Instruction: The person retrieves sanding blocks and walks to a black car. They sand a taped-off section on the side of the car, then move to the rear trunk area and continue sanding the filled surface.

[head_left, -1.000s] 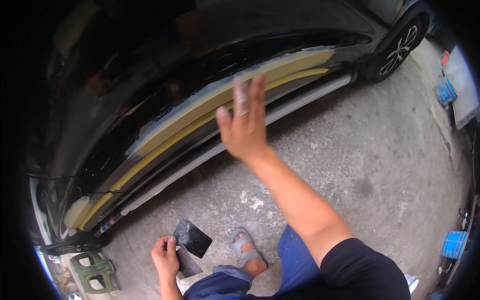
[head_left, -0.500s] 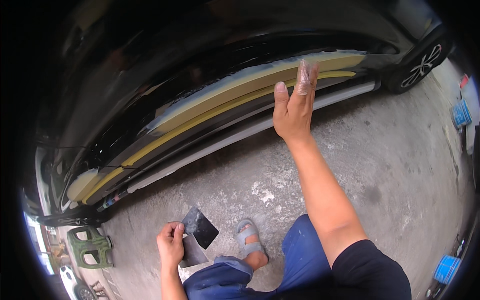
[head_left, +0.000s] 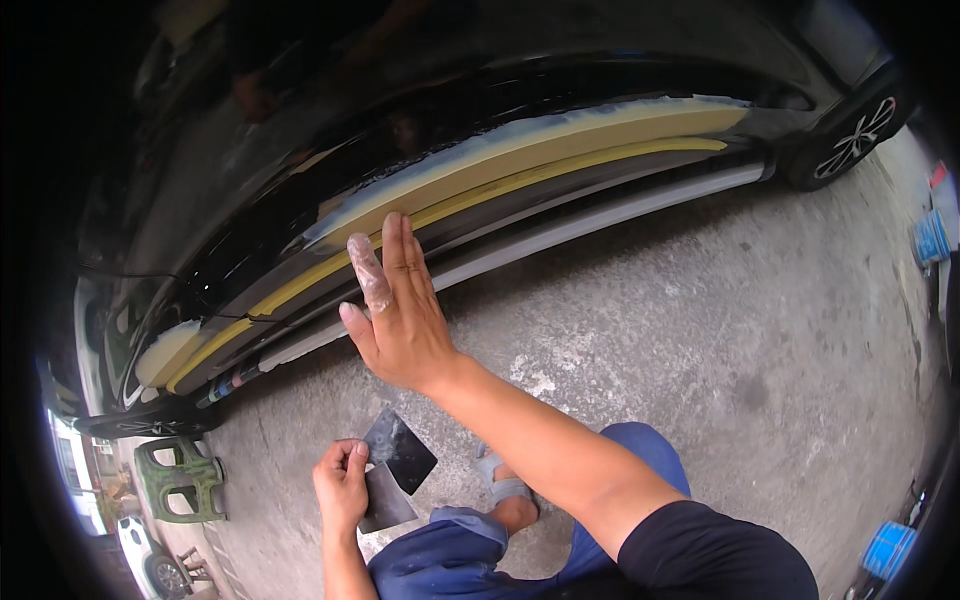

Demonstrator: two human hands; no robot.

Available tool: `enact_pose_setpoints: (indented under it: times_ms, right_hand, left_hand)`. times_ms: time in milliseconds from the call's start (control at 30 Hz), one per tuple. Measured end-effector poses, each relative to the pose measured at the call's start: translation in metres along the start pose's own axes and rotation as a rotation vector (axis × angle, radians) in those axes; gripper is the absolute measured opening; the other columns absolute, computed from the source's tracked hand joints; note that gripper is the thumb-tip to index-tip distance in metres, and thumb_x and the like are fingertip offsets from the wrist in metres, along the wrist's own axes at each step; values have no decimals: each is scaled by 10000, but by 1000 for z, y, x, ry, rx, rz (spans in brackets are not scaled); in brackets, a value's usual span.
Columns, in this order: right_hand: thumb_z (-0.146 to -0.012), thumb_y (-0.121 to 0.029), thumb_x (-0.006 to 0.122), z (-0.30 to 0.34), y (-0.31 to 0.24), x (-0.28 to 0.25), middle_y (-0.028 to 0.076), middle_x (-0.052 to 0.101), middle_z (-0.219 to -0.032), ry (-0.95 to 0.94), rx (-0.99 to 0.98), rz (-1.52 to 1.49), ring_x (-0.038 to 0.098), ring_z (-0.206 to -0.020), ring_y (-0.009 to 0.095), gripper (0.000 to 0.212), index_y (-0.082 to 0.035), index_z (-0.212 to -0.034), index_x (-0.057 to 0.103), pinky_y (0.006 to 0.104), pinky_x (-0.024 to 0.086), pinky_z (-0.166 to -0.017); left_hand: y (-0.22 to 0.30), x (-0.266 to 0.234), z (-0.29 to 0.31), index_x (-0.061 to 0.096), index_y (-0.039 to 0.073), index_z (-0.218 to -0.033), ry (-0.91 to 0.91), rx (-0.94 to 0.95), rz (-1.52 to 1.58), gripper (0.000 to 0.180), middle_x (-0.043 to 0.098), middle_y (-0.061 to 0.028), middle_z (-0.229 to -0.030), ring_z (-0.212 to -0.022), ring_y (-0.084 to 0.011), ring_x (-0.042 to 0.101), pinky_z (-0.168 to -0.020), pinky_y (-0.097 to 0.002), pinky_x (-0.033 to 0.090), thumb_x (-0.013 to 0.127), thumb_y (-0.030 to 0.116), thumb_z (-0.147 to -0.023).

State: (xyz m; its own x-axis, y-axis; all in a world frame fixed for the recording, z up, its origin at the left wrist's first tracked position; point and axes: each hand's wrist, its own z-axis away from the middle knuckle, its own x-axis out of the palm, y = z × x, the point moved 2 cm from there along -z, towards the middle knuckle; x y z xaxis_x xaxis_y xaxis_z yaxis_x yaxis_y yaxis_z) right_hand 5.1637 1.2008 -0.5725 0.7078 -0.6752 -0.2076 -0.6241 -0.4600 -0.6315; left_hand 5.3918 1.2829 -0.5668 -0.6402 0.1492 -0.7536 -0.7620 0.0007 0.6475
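My right hand is open, its fingers stretched out over the lower side of a black car. One finger is wrapped in clear film. The fingertips lie at the lower edge of a long tan filler patch, by a yellow strip; whether they press on it I cannot tell. Down at the left, my left hand is closed, thumb against fingers, on dark sandpaper. One black piece and one greyer piece show, apparently folded or stacked.
A silver side step runs below the car's doors. On the left stands a green plastic stool. Blue tubs are at the right edge. My sandalled foot rests on the stained concrete floor.
My right hand has swept left along the car's side, from the middle of the filler patch to near its left end. My left hand stays in place with the sandpaper.
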Motion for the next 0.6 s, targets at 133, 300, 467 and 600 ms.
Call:
enact_pose_setpoints:
  times_ms: [133,300,467,600]
  right_hand:
    - [-979,-273,446,-11,25,-33,371,51,-1494,210,54,33,83,-1392,530,650,7,-1482,145,539,154,-1137]
    - [-986,-261,423,-27,29,-31,406,-3,-1473,240,142,60,3,-1382,557,642,32,-1469,118,576,115,-1129]
    - [-949,-229,474,-15,-4,9,418,-17,-1468,195,115,-81,43,-1367,582,707,5,-1493,89,583,118,-1123]
    - [-940,-226,483,-8,-24,28,408,-25,-1475,84,137,-139,33,-1377,566,723,-7,-1497,78,571,103,-1130]
  left_hand:
    - [2,-2,1,654,-25,-868,5,-17,-30,180,633,-56,-695,-662,-107,546,-630,-275,456,634,152,-894]
    - [-3,0,-1,654,-23,-867,-9,-16,-35,181,640,-61,-699,-658,-111,550,-627,-279,456,633,155,-895]
    - [3,-1,-1,653,-23,-874,-21,-34,-28,174,639,-66,-705,-658,-111,547,-627,-277,456,632,148,-895]
    - [10,0,-3,652,-25,-881,-30,-31,-54,172,639,-66,-708,-656,-110,543,-623,-278,456,629,145,-897]
